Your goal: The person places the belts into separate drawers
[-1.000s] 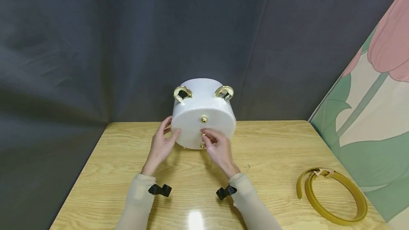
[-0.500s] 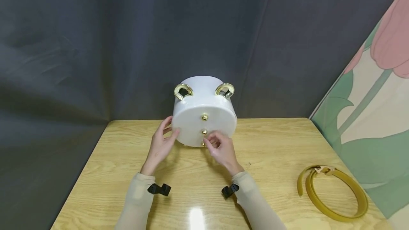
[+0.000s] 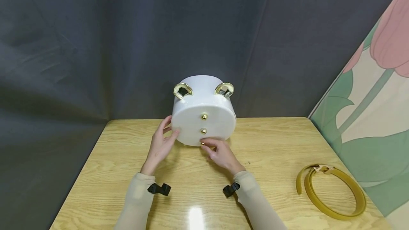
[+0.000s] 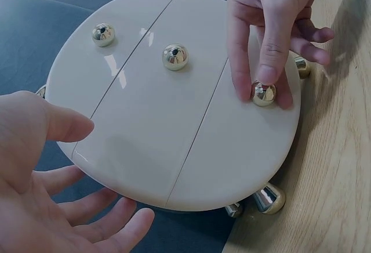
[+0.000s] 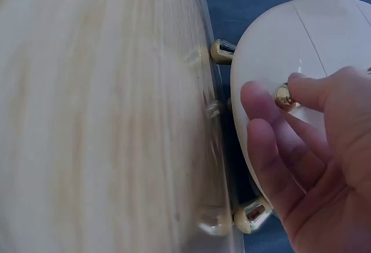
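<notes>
The white box (image 3: 203, 116) looks like glossy, smooth plastic with polished gold metal studs (image 4: 175, 57). The desk (image 3: 271, 152) is lacquered, shiny wood; the backdrop (image 3: 96, 45) is matt cloth.

left hand (image 3: 161, 144): fingers straight, spread | right hand (image 3: 220, 154): thumb and forefinger pinched, grip closed

So the middle of the frame is mostly a round white box (image 4: 174, 119) tipped so its flat face looks at the camera, with two thin seams running across it. Three gold knobs sit in a row: one upper left (image 4: 103, 34), one in the middle (image 4: 175, 57), one at the right (image 4: 264, 93). The right hand (image 4: 272, 15) comes in from the top, fingertips pinching that right knob. The left hand (image 4: 52, 201) fills the lower left, fingers spread, beside the box's edge. Small gold feet (image 4: 268, 198) poke out lower right, over the wooden worktop (image 4: 336, 177).
</notes>
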A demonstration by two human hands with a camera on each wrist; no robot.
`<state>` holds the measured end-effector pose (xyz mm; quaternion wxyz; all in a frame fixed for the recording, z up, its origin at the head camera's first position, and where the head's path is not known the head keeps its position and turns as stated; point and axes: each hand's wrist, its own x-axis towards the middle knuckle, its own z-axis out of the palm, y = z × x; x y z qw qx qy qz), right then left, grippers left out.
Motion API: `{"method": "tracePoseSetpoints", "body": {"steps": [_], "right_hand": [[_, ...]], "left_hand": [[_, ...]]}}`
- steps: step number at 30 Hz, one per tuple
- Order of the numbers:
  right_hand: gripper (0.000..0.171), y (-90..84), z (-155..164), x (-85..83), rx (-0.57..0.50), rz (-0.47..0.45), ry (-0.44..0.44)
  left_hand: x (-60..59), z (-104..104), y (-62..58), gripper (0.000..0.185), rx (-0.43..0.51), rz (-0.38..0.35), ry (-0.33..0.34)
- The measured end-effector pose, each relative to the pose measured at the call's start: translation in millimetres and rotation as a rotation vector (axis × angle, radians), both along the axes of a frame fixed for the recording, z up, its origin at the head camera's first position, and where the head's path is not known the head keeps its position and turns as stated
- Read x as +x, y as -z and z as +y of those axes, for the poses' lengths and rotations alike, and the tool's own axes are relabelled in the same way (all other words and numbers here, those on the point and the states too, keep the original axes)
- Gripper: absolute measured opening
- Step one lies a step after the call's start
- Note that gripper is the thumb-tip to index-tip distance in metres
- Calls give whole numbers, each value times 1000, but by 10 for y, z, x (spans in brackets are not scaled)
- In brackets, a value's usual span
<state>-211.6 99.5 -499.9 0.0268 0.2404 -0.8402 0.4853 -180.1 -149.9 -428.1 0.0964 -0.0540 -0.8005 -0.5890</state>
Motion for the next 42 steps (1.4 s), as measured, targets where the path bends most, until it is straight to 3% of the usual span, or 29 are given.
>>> {"method": "tracePoseSetpoints", "body": {"steps": [18,29,42], "right_hand": [[21,22,-5,1,-38,27,41],[21,16,18,40,-44,-73,45],[23,29,16,187,-49,-76,34]], "left_hand": [[-1,3,-5,63,12,-17,12],[4,-6,-24,62,17,-11,19],[14,-41,-26,62,16,-14,20]]}}
